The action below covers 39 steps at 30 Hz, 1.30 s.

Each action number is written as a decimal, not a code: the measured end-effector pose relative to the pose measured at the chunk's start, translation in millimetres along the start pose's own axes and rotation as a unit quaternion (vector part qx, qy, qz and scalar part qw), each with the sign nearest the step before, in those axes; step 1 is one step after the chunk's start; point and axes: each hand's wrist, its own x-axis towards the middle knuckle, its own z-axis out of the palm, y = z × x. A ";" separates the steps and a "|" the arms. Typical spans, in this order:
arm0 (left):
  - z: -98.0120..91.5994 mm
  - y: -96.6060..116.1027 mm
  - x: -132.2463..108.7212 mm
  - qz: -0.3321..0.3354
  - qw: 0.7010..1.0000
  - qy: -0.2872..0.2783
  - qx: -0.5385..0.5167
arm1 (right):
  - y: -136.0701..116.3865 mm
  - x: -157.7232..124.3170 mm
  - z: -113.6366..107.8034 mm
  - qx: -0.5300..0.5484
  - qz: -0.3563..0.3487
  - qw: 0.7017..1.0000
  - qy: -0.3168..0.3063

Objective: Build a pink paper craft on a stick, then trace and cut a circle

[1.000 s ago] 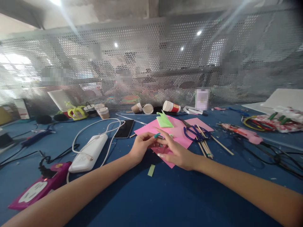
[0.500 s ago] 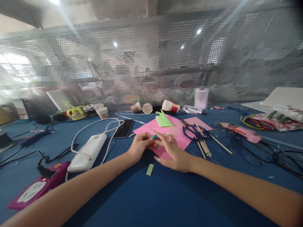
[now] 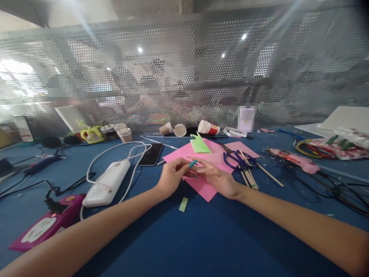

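My left hand (image 3: 172, 177) is closed in a pinch, with a long teal nail showing on its thumb. Whatever lies between those fingertips is hidden. My right hand (image 3: 220, 177) meets it from the right, fingers stretched out across the left fingertips. Beneath both hands lie pink paper sheets (image 3: 208, 190). A folded light green paper (image 3: 201, 145) rests on the pink just beyond the fingers. On the bare table in front of the hands is a small green paper strip (image 3: 183, 204). Blue-handled scissors (image 3: 238, 160) lie right of the right hand, over several wooden sticks (image 3: 250, 179).
To the left are a white power bank (image 3: 108, 184) with a cable, a black phone (image 3: 150, 154) and a magenta power strip (image 3: 50, 223). Paper cups (image 3: 208, 127) line the mesh partition (image 3: 184, 84). A pink hot glue gun (image 3: 296, 159) and wires lie to the right.
My right hand has turned and its thumb has drawn in from the near side, uncovering more pink paper. The left thumb has shifted slightly right.
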 end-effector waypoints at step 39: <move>-2.4 3.0 -3.4 0.104 0.968 -0.043 0.223 | -3.7 4.3 -20.8 0.145 0.088 0.984 -0.047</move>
